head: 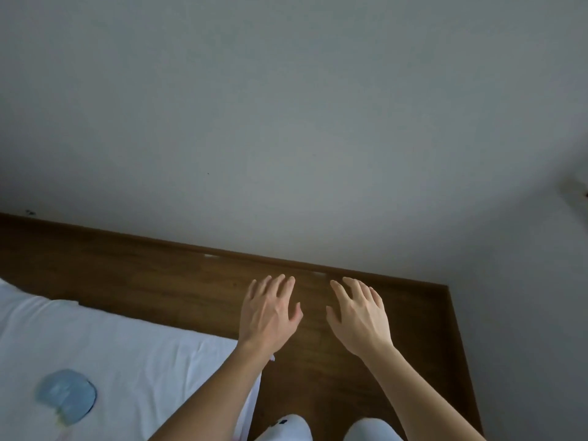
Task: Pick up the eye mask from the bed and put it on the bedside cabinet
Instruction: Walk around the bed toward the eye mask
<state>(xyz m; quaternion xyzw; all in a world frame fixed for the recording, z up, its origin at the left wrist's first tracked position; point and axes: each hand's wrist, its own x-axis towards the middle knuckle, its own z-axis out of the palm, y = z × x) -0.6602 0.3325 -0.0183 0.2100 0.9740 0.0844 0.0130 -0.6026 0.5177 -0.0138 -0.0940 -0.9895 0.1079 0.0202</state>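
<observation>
A light blue eye mask (66, 396) lies flat on the white bed (133, 354) at the lower left. My left hand (270, 310) and my right hand (358, 316) are both stretched forward, palms down, fingers spread, over a brown wooden surface (159, 281) beside the bed. Neither hand holds anything. The mask is far to the left of both hands. I cannot tell whether the brown surface is the floor or the bedside cabinet's top.
A plain grey-white wall (286, 122) rises behind the wooden surface, and meets another wall at the right (525, 313). My knees in light trousers (286, 428) show at the bottom edge.
</observation>
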